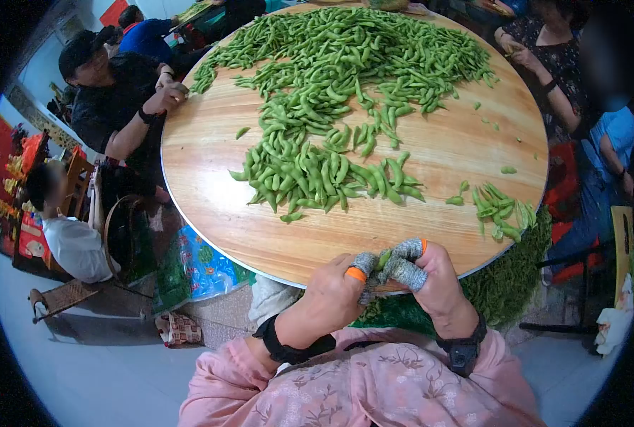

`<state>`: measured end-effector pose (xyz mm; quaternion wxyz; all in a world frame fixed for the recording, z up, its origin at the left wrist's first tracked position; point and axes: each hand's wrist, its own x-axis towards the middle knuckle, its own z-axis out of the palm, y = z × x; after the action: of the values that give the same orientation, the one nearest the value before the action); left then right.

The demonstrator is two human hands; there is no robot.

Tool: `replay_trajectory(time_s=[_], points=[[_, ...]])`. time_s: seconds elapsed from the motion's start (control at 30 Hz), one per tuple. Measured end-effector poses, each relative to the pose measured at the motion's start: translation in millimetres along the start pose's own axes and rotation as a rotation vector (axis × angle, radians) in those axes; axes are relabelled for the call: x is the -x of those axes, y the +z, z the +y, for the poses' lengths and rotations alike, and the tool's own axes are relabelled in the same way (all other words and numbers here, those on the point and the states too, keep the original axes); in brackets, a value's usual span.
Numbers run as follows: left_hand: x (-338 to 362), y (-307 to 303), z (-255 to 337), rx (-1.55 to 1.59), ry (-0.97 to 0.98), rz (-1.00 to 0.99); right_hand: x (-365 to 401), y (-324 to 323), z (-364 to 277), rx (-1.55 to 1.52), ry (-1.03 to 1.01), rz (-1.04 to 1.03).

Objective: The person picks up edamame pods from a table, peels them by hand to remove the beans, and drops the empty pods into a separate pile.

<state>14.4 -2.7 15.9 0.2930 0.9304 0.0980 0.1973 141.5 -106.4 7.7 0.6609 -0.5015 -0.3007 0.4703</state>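
Close to the near edge of the round wooden table, my left hand and my right hand meet. Grey finger covers with orange bands wrap several fingers on both. Pinched between the covered fingertips is one green soybean pod, partly hidden by them. Beyond my hands spreads a large heap of green soybean pods, reaching to the far side of the table. A small group of pods lies at the right edge.
A green mass of plant material lies below the table's right edge. People sit around the table, one in black at the left and another in dark patterned clothes at the right. A blue plastic sheet covers floor at the left.
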Motion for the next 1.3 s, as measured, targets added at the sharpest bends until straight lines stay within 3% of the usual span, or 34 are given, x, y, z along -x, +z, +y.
replay_trajectory(time_s=[0.17, 0.3, 0.37, 0.5, 0.6, 0.67, 0.7, 0.77, 0.8, 0.97, 1.1, 1.17, 1.3], points=[[5.4, 6.9, -5.7, 0.330, -0.108, -0.026, 0.9, 0.6, -3.7, 0.048, -0.060, -0.038], [2.1, 3.2, 2.0, 0.144, -0.055, 0.055, -0.7, -0.9, 0.2, -0.010, -0.020, -0.009], [0.2, -1.9, 3.2, 0.006, 0.084, 0.107, 0.1, -3.3, 2.4, 0.077, -0.017, -0.040], [3.3, 6.8, -4.4, 0.109, 0.123, 0.178, 2.7, 0.9, 1.5, 0.043, -0.045, -0.026], [1.6, 4.9, 2.5, 0.248, -0.033, 0.221, 2.3, 3.3, -0.3, 0.058, -0.088, -0.033], [1.3, 2.2, 3.2, 0.490, -0.238, 0.137, 2.7, 5.0, -3.0, 0.122, -0.127, -0.032], [0.9, -0.3, 3.2, 0.488, -0.237, 0.138, 2.4, 3.7, -3.2, 0.121, -0.129, -0.033], [-1.3, -4.9, 2.3, 0.753, -0.458, -0.051, 0.9, -0.9, -4.4, 0.302, -0.116, -0.054], [-1.9, -4.5, 2.3, 0.751, -0.456, -0.050, 0.8, -1.0, -4.7, 0.301, -0.119, -0.055], [-1.6, 5.0, -3.4, 0.447, -0.360, -0.158, 4.3, -3.0, -5.5, 0.376, -0.073, -0.024], [-12.0, 6.4, -7.2, 0.495, -0.390, -0.210, 7.2, -14.2, -4.7, 0.450, -0.096, -0.020], [-25.9, -5.5, -5.1, 0.208, -0.202, -0.280, 9.6, -33.3, -7.3, 0.605, -0.136, 0.215], [-66.6, -18.2, -23.8, -0.117, -0.148, -0.151, 16.6, -81.6, -23.5, 0.711, -0.122, 0.488]])
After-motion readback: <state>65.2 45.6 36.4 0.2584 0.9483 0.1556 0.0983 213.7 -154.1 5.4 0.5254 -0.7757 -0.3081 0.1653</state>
